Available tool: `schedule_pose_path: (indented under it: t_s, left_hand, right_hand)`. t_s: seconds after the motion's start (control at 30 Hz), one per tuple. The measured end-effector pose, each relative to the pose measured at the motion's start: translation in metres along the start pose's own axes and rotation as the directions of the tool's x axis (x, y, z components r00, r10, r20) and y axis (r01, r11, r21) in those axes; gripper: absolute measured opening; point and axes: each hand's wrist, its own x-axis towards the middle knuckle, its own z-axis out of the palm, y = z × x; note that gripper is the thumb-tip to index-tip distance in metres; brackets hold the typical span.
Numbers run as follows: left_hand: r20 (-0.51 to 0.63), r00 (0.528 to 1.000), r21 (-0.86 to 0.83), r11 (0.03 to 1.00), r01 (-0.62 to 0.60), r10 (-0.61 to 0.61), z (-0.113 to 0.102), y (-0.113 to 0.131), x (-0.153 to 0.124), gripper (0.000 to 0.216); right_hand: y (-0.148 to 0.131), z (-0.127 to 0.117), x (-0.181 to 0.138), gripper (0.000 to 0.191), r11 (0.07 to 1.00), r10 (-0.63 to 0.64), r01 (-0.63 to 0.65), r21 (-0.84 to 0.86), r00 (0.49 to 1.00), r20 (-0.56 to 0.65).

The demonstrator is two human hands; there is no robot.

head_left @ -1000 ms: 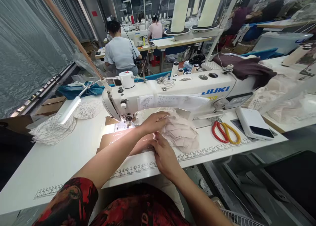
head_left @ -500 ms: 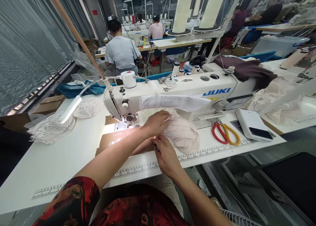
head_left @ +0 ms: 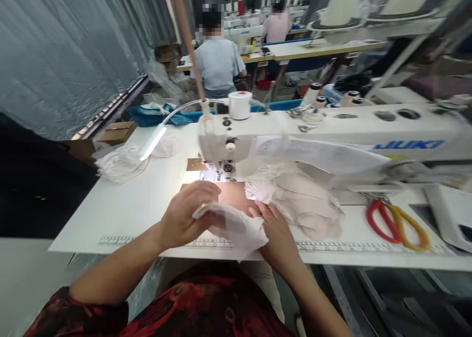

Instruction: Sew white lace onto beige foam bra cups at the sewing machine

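In the head view, my left hand (head_left: 186, 216) is closed on a thin, pale fabric piece (head_left: 239, 231) in front of the sewing machine (head_left: 228, 135). The piece hangs over the ruler strip at the table's front edge. Its right side reaches my right hand (head_left: 278, 234), whose fingers are stretched out and slightly blurred. Those fingertips are at the edge of a heap of pale fabric with lace (head_left: 306, 199). A brown sheet (head_left: 232, 194) lies under the needle area, lit by the lamp (head_left: 153, 143).
Scissors with red and yellow handles (head_left: 398, 224) lie right of the heap, beside a white device (head_left: 452, 214). Lace pieces (head_left: 121, 162) are at the table's left. A paper with writing (head_left: 317, 153) hangs on the machine. A person in light blue (head_left: 217, 62) sits beyond.
My view has swung left. My left hand has left the heap and moved left with a pale fabric piece. A small dark tool at my right hand no longer shows.
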Motion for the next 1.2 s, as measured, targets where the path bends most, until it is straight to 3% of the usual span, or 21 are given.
schedule_pose_path:
  t_s: [0.03,0.07,0.13,0.2,0.27,0.4,0.5,0.57,0.67,0.73,0.8,0.9,1.07,1.2]
  left_hand:
    - [0.036,0.979,-0.064,0.977,0.202,-0.2,-0.009,-0.003,-0.01,0.016]
    - [0.081,0.918,-0.132,0.908,0.397,-0.389,-0.017,-0.008,-0.021,0.019]
    - [0.163,0.739,-0.275,0.69,0.67,-0.653,-0.029,-0.022,-0.042,0.027]
    - [0.174,0.618,-0.386,0.524,0.759,-0.767,-0.035,-0.037,-0.061,0.032]
    - [0.123,0.558,-0.408,0.47,0.783,-0.821,-0.04,-0.049,-0.075,0.035]
    - [0.027,0.529,-0.361,0.486,0.796,-0.848,-0.048,-0.06,-0.091,0.04]
    - [0.041,0.54,-0.411,0.479,0.776,-0.84,-0.052,-0.062,-0.096,0.04]
    - [0.071,0.544,-0.467,0.454,0.759,-0.836,-0.053,-0.062,-0.097,0.04]
    - [0.122,0.554,-0.558,0.404,0.725,-0.824,-0.05,-0.057,-0.096,0.041]
    - [0.148,0.558,-0.632,0.356,0.688,-0.816,-0.05,-0.052,-0.097,0.041]
    - [0.129,0.559,-0.702,0.323,0.635,-0.819,-0.053,-0.048,-0.1,0.042]
    - [0.045,0.528,-0.739,0.327,0.588,-0.848,-0.066,-0.046,-0.113,0.042]
    - [-0.107,0.435,-0.725,0.37,0.582,-0.894,-0.09,-0.053,-0.14,0.039]
    - [-0.264,0.388,-0.678,0.456,0.577,-0.883,-0.104,-0.057,-0.147,0.038]
  right_hand:
    - [0.001,0.003,0.0,0.043,0.997,-0.017,0.019,-0.075,0.999,0.034]
    - [0.003,0.005,0.001,0.041,0.99,-0.027,0.034,-0.138,0.998,0.053]
    - [0.007,0.009,0.002,0.045,0.973,-0.027,0.037,-0.228,0.998,0.048]
    - [0.012,0.011,0.004,0.055,0.962,-0.045,0.051,-0.27,0.999,0.029]
    - [0.015,0.009,0.006,0.06,0.958,-0.084,0.076,-0.276,0.996,-0.017]
    - [0.008,-0.003,0.006,0.041,0.965,-0.197,0.151,-0.216,0.957,-0.211]
    - [-0.021,-0.008,0.011,0.028,0.974,-0.227,0.211,-0.086,0.929,-0.292]
    - [-0.052,-0.005,0.022,0.032,0.971,-0.187,0.212,0.113,0.962,-0.201]
    - [-0.102,0.01,0.049,0.06,0.874,-0.071,0.036,0.484,0.996,0.053]
    - [-0.126,0.02,0.071,0.048,0.758,-0.038,-0.129,0.639,0.97,0.241]
    - [-0.139,0.029,0.091,0.027,0.709,-0.069,-0.216,0.672,0.926,0.371]
    - [-0.147,0.039,0.11,0.026,0.711,-0.086,-0.247,0.658,0.898,0.431]
    - [-0.164,0.049,0.126,0.031,0.806,-0.16,-0.138,0.576,0.885,0.436]
    - [-0.182,0.054,0.136,0.036,0.774,-0.216,-0.093,0.627,0.891,0.4]
